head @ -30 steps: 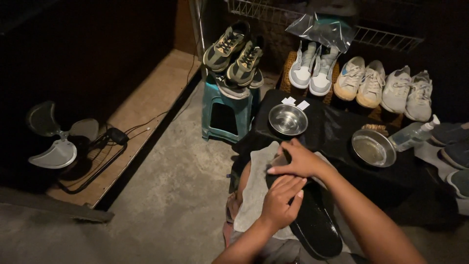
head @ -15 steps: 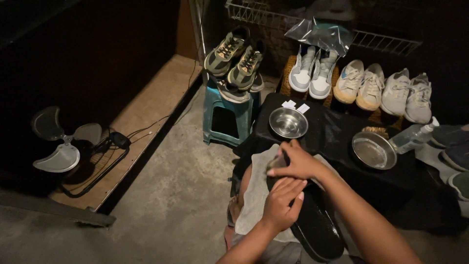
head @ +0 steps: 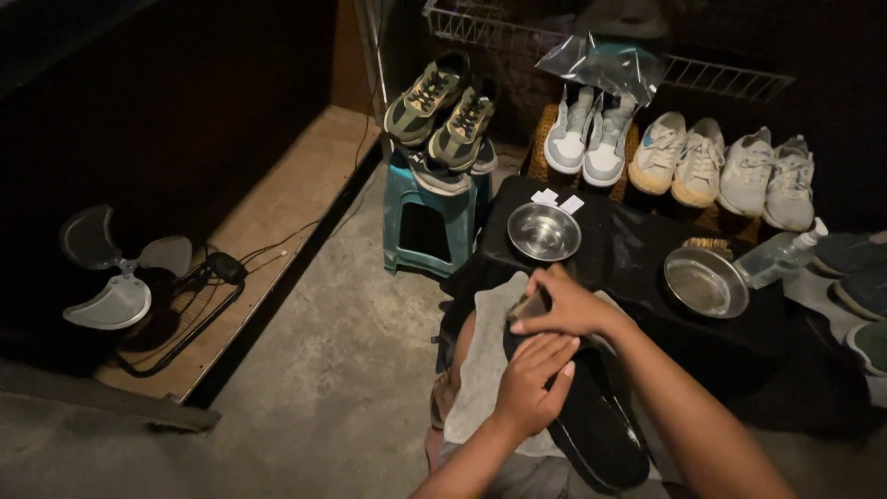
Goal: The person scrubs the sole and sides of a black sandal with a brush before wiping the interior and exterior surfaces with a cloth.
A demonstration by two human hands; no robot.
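While it lies across a grey cloth point(head: 480, 360) on the person's lap, the long black glossy shoe sole point(head: 591, 420) shines wetly at its near end. Left hand point(head: 531, 383) presses flat on its middle, fingers together. Just above that grip, the right hand point(head: 564, 305) pinches a small brownish pad point(head: 528, 305) against the sole's far end. Beyond sits a round steel bowl point(head: 543, 231) on the black tabletop point(head: 628, 245).
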